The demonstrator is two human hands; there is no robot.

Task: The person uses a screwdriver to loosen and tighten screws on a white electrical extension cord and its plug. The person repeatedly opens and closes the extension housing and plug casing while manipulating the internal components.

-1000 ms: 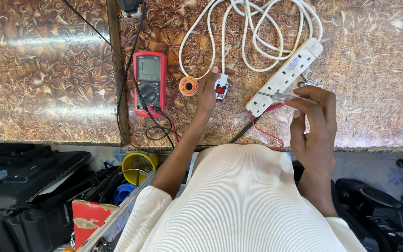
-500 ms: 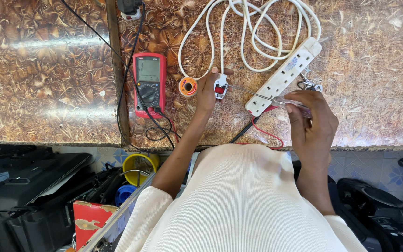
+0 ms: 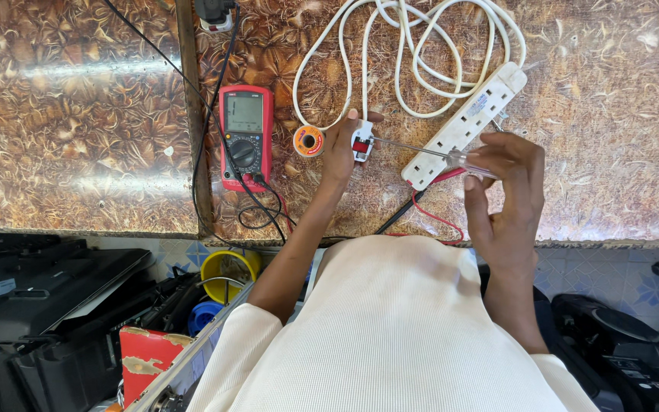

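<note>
Our left hand (image 3: 339,149) pins the white plug (image 3: 361,142) flat on the bench, fingers closed on its body. Right hand (image 3: 506,179) pinches a screwdriver (image 3: 429,151), tip at the plug's 3 o'clock. Plug looks light, rigid and prone to skid: grip its sides. Multimeter (image 3: 244,136) at 9.

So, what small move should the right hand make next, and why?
Probably guide the screwdriver tip a little further left into the plug. The left hand steadies the white plug on the counter, and the right hand holds the tool aimed at it, tip near its edge.
</note>
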